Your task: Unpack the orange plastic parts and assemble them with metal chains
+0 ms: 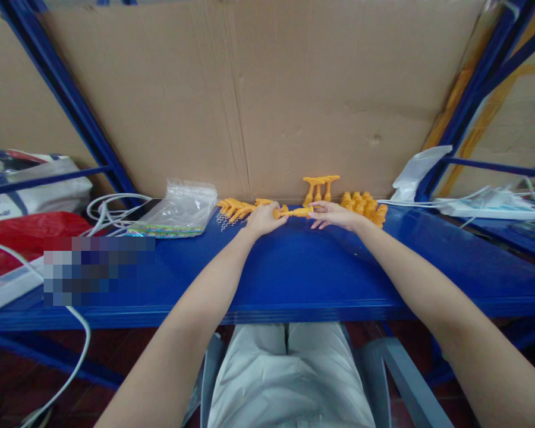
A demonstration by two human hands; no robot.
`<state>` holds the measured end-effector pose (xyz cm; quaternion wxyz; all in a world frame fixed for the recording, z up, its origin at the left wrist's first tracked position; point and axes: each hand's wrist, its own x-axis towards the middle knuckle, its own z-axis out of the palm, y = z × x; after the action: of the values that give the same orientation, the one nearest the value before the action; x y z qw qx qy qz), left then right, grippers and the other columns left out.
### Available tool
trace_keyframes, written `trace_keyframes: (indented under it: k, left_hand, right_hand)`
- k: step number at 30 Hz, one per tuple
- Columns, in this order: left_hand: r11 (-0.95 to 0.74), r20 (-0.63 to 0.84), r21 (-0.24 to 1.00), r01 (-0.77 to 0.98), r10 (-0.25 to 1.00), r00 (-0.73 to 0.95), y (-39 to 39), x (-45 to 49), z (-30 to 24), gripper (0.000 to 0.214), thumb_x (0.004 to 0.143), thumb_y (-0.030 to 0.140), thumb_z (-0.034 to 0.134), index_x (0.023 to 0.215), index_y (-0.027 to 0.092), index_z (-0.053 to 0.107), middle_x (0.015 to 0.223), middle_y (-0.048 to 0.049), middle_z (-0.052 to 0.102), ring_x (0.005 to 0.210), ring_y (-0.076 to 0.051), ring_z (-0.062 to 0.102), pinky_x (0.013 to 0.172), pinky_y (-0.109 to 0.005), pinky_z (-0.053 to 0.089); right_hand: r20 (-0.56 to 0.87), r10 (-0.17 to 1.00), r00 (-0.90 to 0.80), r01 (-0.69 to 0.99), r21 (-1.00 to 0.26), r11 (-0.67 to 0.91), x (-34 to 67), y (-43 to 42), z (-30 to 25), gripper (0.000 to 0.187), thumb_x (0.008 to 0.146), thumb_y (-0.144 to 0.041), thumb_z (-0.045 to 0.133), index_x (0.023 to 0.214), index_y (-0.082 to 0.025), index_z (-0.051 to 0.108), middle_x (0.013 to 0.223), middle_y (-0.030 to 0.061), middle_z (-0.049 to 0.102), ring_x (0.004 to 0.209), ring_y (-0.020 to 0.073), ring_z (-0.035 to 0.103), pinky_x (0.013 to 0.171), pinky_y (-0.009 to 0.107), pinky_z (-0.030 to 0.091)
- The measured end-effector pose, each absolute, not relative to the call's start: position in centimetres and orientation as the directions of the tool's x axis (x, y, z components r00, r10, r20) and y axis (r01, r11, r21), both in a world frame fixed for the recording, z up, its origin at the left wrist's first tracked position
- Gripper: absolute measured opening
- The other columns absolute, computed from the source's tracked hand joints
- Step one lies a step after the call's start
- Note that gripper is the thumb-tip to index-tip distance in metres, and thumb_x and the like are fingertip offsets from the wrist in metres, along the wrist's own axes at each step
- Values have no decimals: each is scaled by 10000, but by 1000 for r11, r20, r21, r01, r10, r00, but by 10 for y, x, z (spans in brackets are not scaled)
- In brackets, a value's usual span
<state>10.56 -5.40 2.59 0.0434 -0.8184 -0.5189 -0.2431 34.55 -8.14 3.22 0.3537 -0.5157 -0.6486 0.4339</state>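
Note:
Near the back of the blue table, a yellow-orange plastic piece (298,211) with a narrow middle lies level between my hands. My left hand (264,220) is closed on its left end. The thumb and index finger of my right hand (332,215) pinch its right end, while the other fingers are spread. Just left of my left hand are several yellow plastic parts (234,209) in a pile, with small metal spirals or rings (225,223) before them. Behind my right hand stand yellow T-shaped pieces (321,185). Several rounded yellow pieces (364,205) are grouped to its right.
Clear plastic bags (182,205) lie in a stack on the left of the blue table (303,267). White cables (111,208) and a red bag (31,241) are farther left. Cardboard (294,95) closes off the back. A white power strip (490,208) sits at right.

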Motion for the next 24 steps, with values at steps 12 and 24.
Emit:
trace_keyframes:
  k: [12, 24]
  left_hand:
    - [-467, 465, 185, 864, 817, 342, -51, 105, 23, 379, 871, 473, 649, 1116, 187, 692, 1048, -101, 759, 1015, -282, 705, 853, -341, 538]
    - [-480, 467, 180, 858, 810, 355, -51, 104, 23, 368, 875, 458, 645, 1111, 179, 692, 1050, -105, 758, 1014, -284, 707, 860, -347, 538]
  right_hand:
    - [70, 969, -235, 343, -927, 150, 349, -75, 29, 151, 922, -259, 700, 1039, -179, 649, 1045, 97, 769, 717, 117, 720, 627, 199, 564]
    - [70, 969, -238, 360, -920, 154, 346, -77, 30, 176, 957, -320, 670, 1021, -156, 675, 996, 106, 776, 672, 104, 702, 583, 178, 536]
